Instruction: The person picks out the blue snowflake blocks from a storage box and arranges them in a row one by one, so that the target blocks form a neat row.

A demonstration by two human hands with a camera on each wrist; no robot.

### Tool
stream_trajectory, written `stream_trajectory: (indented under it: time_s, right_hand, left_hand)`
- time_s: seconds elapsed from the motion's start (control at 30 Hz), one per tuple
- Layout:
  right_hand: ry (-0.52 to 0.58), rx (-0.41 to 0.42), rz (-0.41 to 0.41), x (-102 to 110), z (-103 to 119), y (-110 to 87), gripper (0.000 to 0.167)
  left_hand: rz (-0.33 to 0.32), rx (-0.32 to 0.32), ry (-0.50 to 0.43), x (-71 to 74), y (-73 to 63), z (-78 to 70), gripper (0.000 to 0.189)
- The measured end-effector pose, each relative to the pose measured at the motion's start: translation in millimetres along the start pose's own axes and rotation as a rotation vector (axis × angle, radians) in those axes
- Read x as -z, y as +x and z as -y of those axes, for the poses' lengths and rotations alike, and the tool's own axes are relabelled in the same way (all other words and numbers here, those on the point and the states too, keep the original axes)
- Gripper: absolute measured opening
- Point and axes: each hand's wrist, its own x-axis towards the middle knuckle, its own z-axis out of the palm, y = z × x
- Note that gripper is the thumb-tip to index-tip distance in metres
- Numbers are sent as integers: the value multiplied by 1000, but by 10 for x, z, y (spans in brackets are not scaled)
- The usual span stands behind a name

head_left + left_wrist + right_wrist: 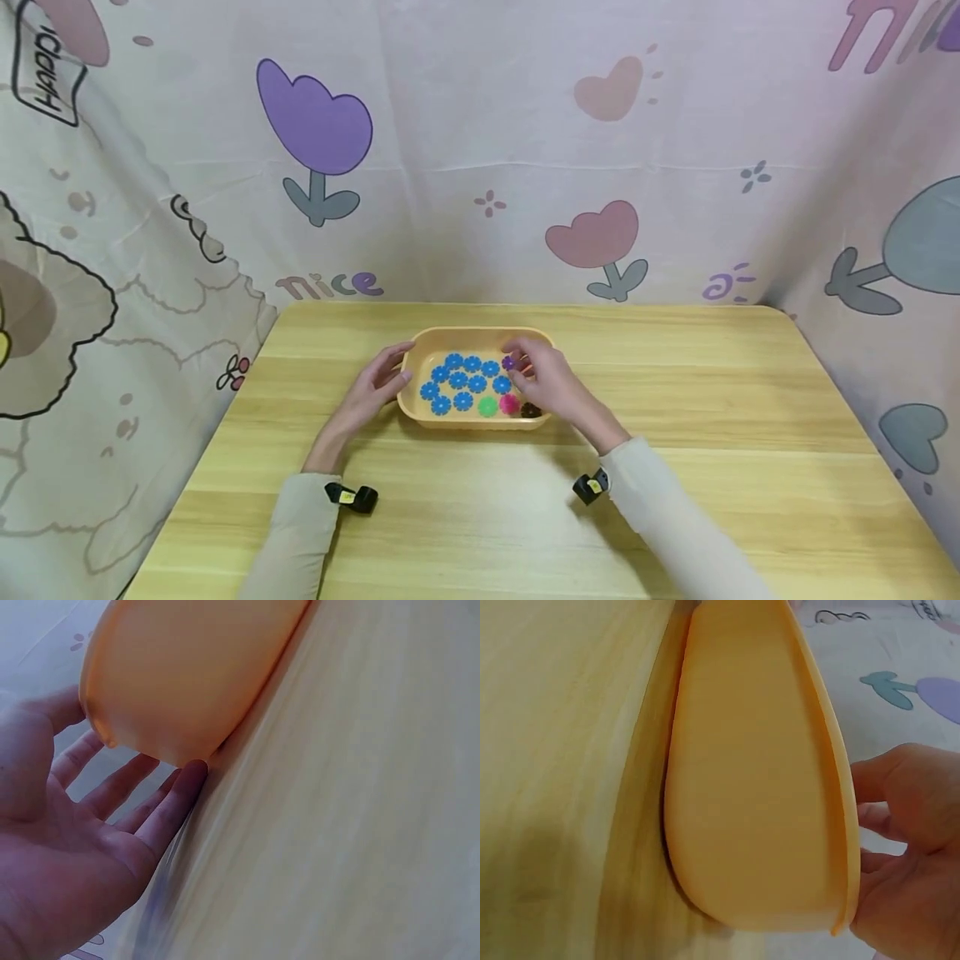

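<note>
A shallow yellow-orange tray (pixel 468 423) with rounded corners sits upright on the desk (pixel 480 500), its long side running left to right. Flower-shaped discs lie inside it. Blue discs (pixel 458 379) are the most numerous, spread over the left and middle. Along the near side towards the right, a light green disc (pixel 487 407), a bright pink disc (pixel 509 404) and a dark disc (pixel 531 410) form a row; a purple disc (pixel 507 363), partly hidden, is farther back.

The back cloth (pixel 465 108) says "nice" low on the left. Up high on the left cloth (pixel 150 308), a drawn sign (pixel 66 82) says "HAPP" sideways; its last letter is hard to tell.
</note>
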Motion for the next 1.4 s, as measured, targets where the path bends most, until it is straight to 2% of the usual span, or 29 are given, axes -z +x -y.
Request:
stream_trajectory:
  time_s: [0.27, 0.77, 0.9, 1.13, 1.4]
  right_hand:
    - [-16, -74, 127, -89, 8, 196, 28]
    - [-91, -276, 114, -255, -68, 233, 30]
    - [-96, -302, 100, -267, -80, 237, 28]
    - [-77, -308, 103, -285, -104, 227, 25]
    - [-16, -250, 110, -257, -109, 237, 13]
  left_hand:
    - [-26, -30, 14, 18, 14, 2, 52]
    - [-18, -34, -8, -17, 2, 25, 52]
    - [-10, -32, -28, -14, 20, 36, 51]
    - [-1, -23, -52, -28, 18, 60, 51]
    - [-17, -7, -58, -14, 24, 81, 52]
